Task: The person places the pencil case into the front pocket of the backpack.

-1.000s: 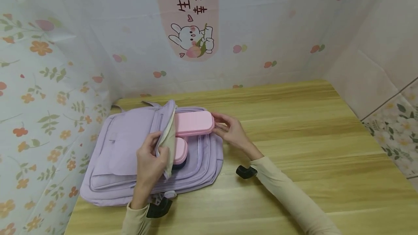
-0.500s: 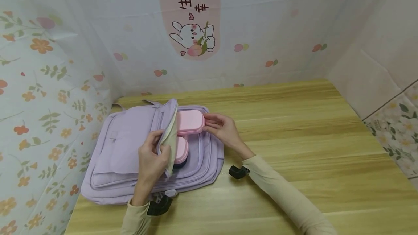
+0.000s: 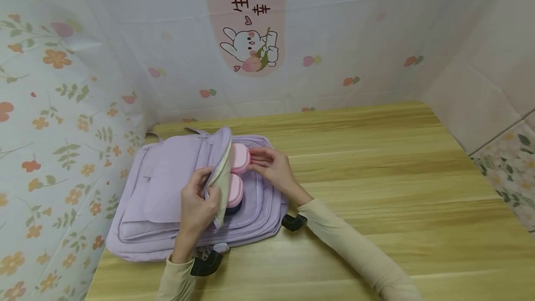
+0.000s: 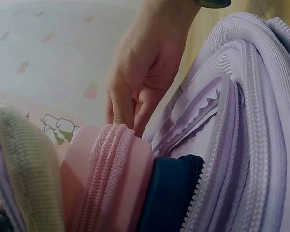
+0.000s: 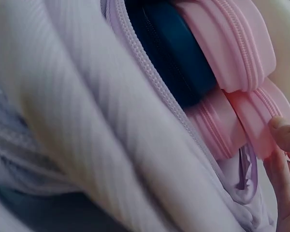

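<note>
A lilac backpack (image 3: 167,189) lies on the table, its front pocket unzipped. My left hand (image 3: 198,208) pinches the edge of the pocket flap (image 3: 222,189) and lifts it away from the opening. At the far side of the pocket, my right hand (image 3: 273,167) holds the outer end of a pink zipped pencil case (image 3: 239,157), thumb on one face and fingers at the end. Most of this case is hidden under the flap. Beside it sit another pink zipped case (image 3: 235,190) and a navy zipped case (image 5: 171,53). The right wrist view shows a further pink case (image 5: 217,123) below the navy one.
The wood-grain table (image 3: 368,166) extends to the right of the backpack. A printed cloth with a rabbit (image 3: 246,45) hangs behind it, and a floral cloth (image 3: 62,175) hangs on the left. The pocket's zipper edge (image 4: 203,183) curves round the cases.
My right hand has moved left, pushing the pink pencil case deeper into the pocket, so less of it shows. My left hand keeps its grip on the flap.
</note>
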`<state>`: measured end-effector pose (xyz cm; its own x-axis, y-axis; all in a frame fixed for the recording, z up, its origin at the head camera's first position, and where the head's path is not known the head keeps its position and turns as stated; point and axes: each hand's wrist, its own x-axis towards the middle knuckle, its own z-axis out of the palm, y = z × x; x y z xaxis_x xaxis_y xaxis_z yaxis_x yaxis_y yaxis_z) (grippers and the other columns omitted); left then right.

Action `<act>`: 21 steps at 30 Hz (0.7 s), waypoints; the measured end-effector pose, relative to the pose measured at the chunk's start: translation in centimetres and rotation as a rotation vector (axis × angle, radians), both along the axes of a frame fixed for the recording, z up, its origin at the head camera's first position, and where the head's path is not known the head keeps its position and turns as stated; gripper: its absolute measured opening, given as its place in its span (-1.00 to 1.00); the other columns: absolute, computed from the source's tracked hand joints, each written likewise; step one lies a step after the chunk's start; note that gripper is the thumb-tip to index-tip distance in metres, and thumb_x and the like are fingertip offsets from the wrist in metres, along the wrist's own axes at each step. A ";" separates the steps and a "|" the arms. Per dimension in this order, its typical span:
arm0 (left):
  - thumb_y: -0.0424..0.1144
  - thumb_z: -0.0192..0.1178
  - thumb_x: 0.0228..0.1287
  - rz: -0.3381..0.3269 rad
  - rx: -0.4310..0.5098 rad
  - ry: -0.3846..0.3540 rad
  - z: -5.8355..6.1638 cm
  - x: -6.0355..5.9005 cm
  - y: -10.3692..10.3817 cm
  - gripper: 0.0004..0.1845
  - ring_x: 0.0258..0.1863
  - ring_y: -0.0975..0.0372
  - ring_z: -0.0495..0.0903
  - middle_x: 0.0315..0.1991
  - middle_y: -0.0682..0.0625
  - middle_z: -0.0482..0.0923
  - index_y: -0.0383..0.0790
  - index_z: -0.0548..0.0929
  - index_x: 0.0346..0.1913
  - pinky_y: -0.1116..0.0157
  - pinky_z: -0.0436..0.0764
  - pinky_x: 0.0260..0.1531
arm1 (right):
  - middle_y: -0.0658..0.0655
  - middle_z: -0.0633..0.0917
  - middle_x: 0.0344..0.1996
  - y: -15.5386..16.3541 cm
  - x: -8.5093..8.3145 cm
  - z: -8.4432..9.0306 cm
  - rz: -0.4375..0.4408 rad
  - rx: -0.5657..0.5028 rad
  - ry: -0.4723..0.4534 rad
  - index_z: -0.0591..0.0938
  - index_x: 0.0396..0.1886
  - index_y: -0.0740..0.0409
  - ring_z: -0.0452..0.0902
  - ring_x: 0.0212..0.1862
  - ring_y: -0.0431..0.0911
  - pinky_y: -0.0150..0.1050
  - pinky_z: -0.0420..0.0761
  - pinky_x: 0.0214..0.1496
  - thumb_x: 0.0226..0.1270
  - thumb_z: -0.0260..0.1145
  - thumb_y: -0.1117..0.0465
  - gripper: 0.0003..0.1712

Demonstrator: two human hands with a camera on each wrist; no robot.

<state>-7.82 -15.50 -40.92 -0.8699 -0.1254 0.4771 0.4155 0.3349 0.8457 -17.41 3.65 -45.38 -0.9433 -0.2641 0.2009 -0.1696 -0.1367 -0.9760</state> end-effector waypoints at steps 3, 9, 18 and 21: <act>-0.77 -0.05 0.01 -0.004 0.011 0.006 -0.1 0.0 0.1 -0.56 -0.25 0.36 0.59 -0.18 -0.39 0.71 -0.58 0.59 -0.01 0.63 0.58 -0.27 | 0.49 0.67 0.07 -0.3 -0.1 -0.1 -0.004 0.001 -0.004 0.59 0.11 0.53 0.67 0.08 0.32 -0.23 0.70 0.11 0.07 0.46 0.61 -0.46; -0.77 -0.06 -0.02 -0.007 0.035 0.002 -0.3 -0.1 0.4 -0.56 -0.20 0.37 0.60 -0.17 -0.43 0.70 -0.61 0.57 -0.02 0.62 0.59 -0.21 | 0.51 0.67 0.05 -1.0 0.0 -0.1 0.002 0.000 0.002 0.58 0.09 0.54 0.68 0.04 0.33 -0.24 0.72 0.08 0.08 0.45 0.61 -0.48; -0.73 0.02 0.01 -0.024 -0.047 0.010 -0.2 -0.3 0.4 -0.54 -0.14 0.34 0.65 -0.11 -0.34 0.73 -0.50 0.64 0.02 0.63 0.59 -0.09 | 0.51 0.66 0.08 -1.2 0.4 -0.3 0.010 0.045 0.035 0.56 0.12 0.54 0.65 0.10 0.33 -0.25 0.70 0.12 0.16 0.40 0.60 -0.52; -0.61 0.14 0.07 -0.044 -0.164 0.049 0.0 -0.4 0.5 -0.55 -0.11 0.22 0.72 -0.06 -0.23 0.75 -0.37 0.68 0.07 0.60 0.58 0.01 | 0.49 0.65 0.10 -0.7 0.6 0.1 0.010 0.101 0.022 0.56 0.13 0.52 0.63 0.16 0.29 -0.25 0.67 0.18 0.27 0.28 0.60 -0.59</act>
<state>-8.22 -15.05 -40.96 -0.8481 -0.0045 0.5298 0.4721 0.4475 0.7596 -16.78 2.98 -45.33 -0.9364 -0.2932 0.1930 -0.1899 -0.0390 -0.9810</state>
